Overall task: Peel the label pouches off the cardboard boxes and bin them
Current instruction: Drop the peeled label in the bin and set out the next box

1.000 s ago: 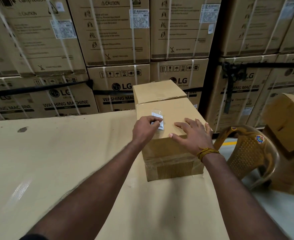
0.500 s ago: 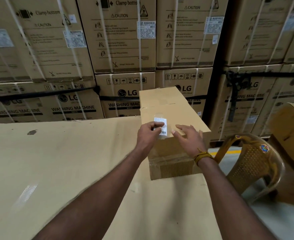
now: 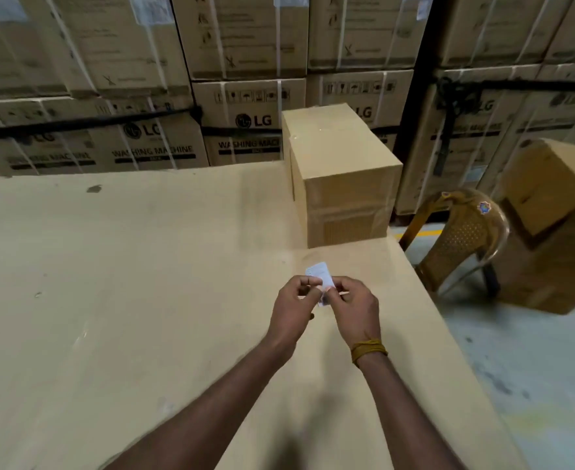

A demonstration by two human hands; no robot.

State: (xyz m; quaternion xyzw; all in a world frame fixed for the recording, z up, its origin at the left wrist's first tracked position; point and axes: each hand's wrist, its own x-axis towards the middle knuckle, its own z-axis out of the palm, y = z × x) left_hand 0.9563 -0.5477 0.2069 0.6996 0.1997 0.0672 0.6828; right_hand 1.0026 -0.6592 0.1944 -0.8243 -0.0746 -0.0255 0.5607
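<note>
Hands, left and right, pinched peeled label pouch together over near cardboard surface. Beyond, far right, box bare on top. Binning left; no bin visible.

The scene is dimly and evenly lit in a warm, yellowish tone, and no lamp is seen. A soft dark shadow is cast on the bench near the bottom edge, between the forearms, and a faint one lies beneath the hands. Pale sheen is seen on the bench at the left. The whole picture is softened by motion blur: print on the stacked cartons is smeared and hard to read, and the white label is blurred so that nothing on it can be made out. Wide-angle distortion is evident, with carton edges and straps bowed and tilted toward the frame edges.
</note>
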